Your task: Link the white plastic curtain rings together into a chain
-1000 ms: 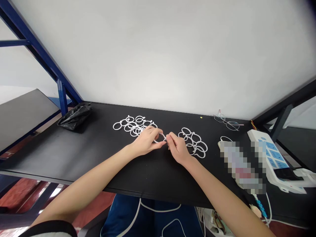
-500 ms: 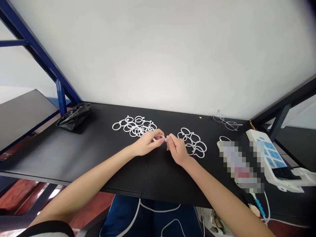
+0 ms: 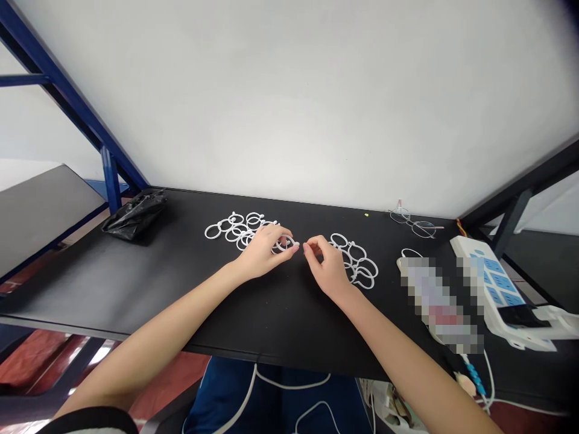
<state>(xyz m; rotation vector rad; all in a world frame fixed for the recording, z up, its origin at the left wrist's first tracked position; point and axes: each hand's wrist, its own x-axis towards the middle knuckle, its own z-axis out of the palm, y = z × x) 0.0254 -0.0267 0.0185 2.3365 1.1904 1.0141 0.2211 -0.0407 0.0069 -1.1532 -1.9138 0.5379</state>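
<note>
My left hand (image 3: pixel 266 248) grips a white curtain ring (image 3: pixel 286 242) with a small knob-like eyelet, between thumb and fingers. A short gap to the right, my right hand (image 3: pixel 328 262) has thumb and forefinger pinched together; whether anything small is between them I cannot make out. Behind and left of my left hand lies a pile of white curtain rings (image 3: pixel 236 232), partly covered by that hand. Beyond my right hand is a second, looser group of the same rings (image 3: pixel 363 267), partly hidden by the fingers.
On the black table (image 3: pixel 181 265) a crumpled black plastic bag (image 3: pixel 136 214) sits at the far left. Eyeglasses (image 3: pixel 424 228), a blurred-out phone-like object (image 3: pixel 441 304) and a white power strip (image 3: pixel 497 289) lie to the right. A white wall (image 3: pixel 289 108) rises behind.
My hands have come apart. The ring stays in my left hand, now held more upright and slightly to the left, and my right fingers have left its eyelet.
</note>
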